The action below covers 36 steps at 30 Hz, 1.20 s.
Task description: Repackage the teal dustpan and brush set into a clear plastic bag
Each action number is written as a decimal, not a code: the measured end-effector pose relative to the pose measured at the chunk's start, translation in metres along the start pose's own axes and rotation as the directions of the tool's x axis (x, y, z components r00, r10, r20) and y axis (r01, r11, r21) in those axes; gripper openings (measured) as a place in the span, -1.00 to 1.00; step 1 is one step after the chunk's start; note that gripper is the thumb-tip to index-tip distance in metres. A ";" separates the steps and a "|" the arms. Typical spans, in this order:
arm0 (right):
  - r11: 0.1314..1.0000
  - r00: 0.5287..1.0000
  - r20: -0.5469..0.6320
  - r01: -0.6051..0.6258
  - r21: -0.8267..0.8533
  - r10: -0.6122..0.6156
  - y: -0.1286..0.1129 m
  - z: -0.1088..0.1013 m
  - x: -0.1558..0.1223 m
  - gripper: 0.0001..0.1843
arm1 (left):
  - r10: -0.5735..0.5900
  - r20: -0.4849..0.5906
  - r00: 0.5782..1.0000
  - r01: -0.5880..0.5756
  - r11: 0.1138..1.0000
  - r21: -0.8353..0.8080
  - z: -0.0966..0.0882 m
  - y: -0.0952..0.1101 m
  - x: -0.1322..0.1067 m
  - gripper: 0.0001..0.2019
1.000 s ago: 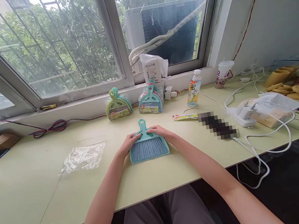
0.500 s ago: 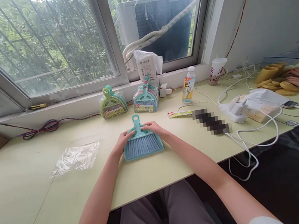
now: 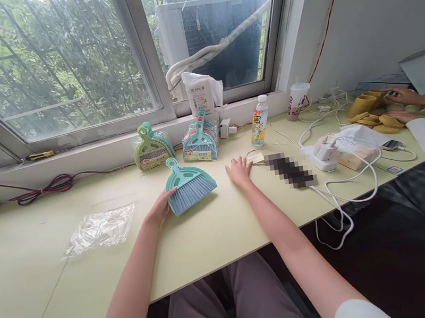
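A teal mini dustpan and brush set (image 3: 189, 184) lies on the pale green desk (image 3: 216, 233), tilted so that its looped handle points up and to the left and its grey-blue bristles face the person. The left hand (image 3: 158, 209) is at the set's near left corner, its fingers (image 3: 169, 193) closed on the edge there. To the right of the set, the right hand (image 3: 239, 170) rests palm down on the desk with its fingers (image 3: 242, 161) spread and holding nothing, the fingertips at the edge of a small paper label (image 3: 256, 158). Left of the set lies a flat clear plastic bag (image 3: 98, 229). Behind the set, against the window ledge, stand a bagged green dustpan set (image 3: 152, 151) and a bagged stack of teal ones (image 3: 200, 144). Further right of these stands a drink bottle (image 3: 259, 127). Far to the right of the set, a co-worker's hands (image 3: 404, 95) rest among yellow pieces.
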State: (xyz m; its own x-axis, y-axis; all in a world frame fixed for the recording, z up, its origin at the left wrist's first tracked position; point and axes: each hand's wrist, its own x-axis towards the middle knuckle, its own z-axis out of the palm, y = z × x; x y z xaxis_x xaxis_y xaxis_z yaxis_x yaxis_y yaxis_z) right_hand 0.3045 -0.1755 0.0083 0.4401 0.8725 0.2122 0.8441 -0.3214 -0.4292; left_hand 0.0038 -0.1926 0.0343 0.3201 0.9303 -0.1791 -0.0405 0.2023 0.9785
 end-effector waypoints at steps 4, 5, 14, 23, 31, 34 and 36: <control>0.991 0.991 0.029 0.132 -0.027 -0.131 -0.004 0.007 0.000 -0.64 | 0.073 -0.037 0.997 -0.074 0.996 -0.053 -0.006 -0.006 0.007 -0.50; 0.988 0.988 0.038 0.150 -0.030 -0.149 -0.007 0.007 -0.001 -0.63 | 0.087 -0.049 0.995 -0.090 0.994 -0.068 -0.007 -0.007 0.009 -0.48; 0.977 0.976 0.051 0.206 0.057 -0.209 -0.021 0.003 -0.012 -0.33 | 0.116 -0.209 0.971 -0.145 0.981 -0.132 -0.013 -0.006 0.012 -0.46; 0.967 0.957 0.138 0.255 0.026 -0.256 -0.031 -0.001 -0.020 -0.47 | 0.083 -0.220 0.972 -0.118 0.981 -0.154 -0.012 -0.005 0.014 -0.48; 0.815 0.971 -0.175 0.235 0.530 -0.166 -0.042 -0.020 -0.024 -0.53 | 0.106 -0.135 0.985 -0.124 0.983 -0.134 -0.008 -0.010 0.011 -0.40; 0.694 0.918 -0.255 0.396 0.601 -0.302 -0.064 -0.024 -0.051 -0.47 | 0.122 -0.092 0.988 -0.135 0.981 -0.142 0.000 -0.012 0.010 -0.38; 0.651 0.847 -0.203 0.511 0.561 -0.491 -0.079 -0.020 -0.073 -0.45 | 0.145 -0.064 0.987 -0.153 0.975 -0.159 0.007 -0.013 0.008 -0.38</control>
State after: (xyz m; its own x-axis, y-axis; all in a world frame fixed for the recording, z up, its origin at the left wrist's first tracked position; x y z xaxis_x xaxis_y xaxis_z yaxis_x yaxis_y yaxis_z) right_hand 0.2114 -0.2208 0.0442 0.0209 0.8225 0.5684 0.6025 0.4433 -0.6637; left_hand 0.0134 -0.1897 0.0210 0.2501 0.9673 -0.0420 -0.2390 0.1036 0.9655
